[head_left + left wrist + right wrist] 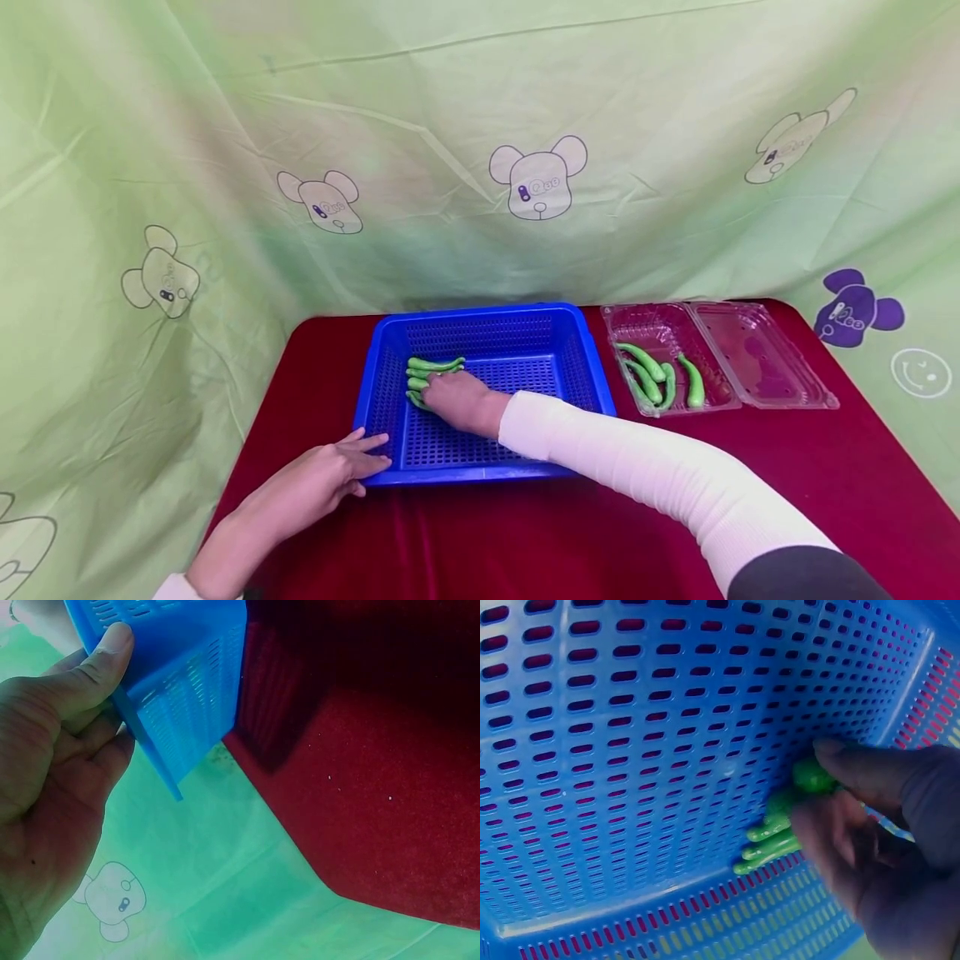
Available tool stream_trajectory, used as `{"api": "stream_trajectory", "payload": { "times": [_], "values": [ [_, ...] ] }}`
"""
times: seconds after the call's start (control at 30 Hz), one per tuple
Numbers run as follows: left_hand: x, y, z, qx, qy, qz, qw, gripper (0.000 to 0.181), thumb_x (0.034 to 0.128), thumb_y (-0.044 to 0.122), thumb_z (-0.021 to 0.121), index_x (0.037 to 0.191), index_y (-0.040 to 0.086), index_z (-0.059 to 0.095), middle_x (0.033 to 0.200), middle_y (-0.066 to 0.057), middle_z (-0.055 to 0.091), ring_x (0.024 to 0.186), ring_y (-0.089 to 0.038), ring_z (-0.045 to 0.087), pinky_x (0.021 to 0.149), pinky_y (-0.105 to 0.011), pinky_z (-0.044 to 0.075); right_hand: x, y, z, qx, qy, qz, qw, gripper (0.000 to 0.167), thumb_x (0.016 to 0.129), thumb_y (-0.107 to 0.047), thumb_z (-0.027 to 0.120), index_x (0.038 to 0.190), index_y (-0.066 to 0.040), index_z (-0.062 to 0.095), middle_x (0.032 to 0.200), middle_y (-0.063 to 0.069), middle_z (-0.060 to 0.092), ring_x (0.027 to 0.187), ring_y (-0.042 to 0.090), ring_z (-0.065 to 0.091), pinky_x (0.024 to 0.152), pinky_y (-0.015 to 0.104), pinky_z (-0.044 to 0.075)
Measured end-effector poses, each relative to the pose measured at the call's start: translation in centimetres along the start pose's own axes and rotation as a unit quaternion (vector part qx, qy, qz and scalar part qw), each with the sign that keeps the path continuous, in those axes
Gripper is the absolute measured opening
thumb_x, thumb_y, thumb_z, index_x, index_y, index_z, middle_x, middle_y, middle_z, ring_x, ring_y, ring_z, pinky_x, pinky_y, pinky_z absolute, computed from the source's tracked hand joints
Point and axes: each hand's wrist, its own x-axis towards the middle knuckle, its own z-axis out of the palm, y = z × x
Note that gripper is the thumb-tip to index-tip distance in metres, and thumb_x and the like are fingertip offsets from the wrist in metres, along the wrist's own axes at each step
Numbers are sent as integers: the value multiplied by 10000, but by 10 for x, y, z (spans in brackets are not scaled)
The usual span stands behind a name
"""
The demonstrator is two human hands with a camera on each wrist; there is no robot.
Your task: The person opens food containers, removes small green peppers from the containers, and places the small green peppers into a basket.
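A blue plastic basket [480, 475] with slotted walls stands on the table. My left hand [326, 475] holds its near left corner, thumb outside against the wall and fingers over the rim [154, 759]. Inside the basket, my right hand [461, 402] reaches down at the left side. Thumb and fingers there pinch a green chili pepper [814, 776], partly hidden by the hand. Several other green chili peppers [433, 365] lie side by side along the left of the basket floor, close to that hand; their tips [769, 851] show in the right wrist view.
To the basket's right lies a clear plastic clamshell box [716, 398], its lid [780, 358] folded open to the right. Several green chili peppers [696, 385] are in it. A dark red cloth [465, 542] covers the table, and a green printed curtain [420, 108] hangs behind and at the sides.
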Motion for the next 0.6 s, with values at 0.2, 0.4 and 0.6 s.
{"api": "stream_trajectory", "payload": {
  "times": [0.2, 0.4, 0.6],
  "values": [
    [2, -2, 1, -5, 21, 21, 10000, 471, 766, -150, 776, 1199, 35, 761, 1250, -157, 737, 1275, -409, 629, 1024, -543, 536, 2, 1, 0, -293, 155, 141, 9994, 208, 987, -143, 633, 1078, -244, 791, 1101, 5, 764, 1013, 180, 729, 738, 358, 665],
    [6, -3, 3, -8, 31, 42, 10000, 463, 780, -128, 782, 1211, 38, 757, 1248, -146, 740, 1285, -405, 623, 1020, -534, 537, -14, 21, -20, 109, 298, 248, 9992, 227, 935, -57, 673, 1110, -173, 760, 1089, 40, 753, 944, 194, 732, 734, 355, 660],
    [0, -2, 1, 39, 35, -36, 10000, 482, 769, -154, 769, 1210, 41, 758, 1256, -146, 737, 1273, -429, 623, 989, -512, 562, -57, 91, -58, 323, 992, 832, 9911, 108, 938, -67, 672, 1033, -92, 717, 977, 67, 719, 845, 240, 716, 636, 414, 646]
  ]
}}
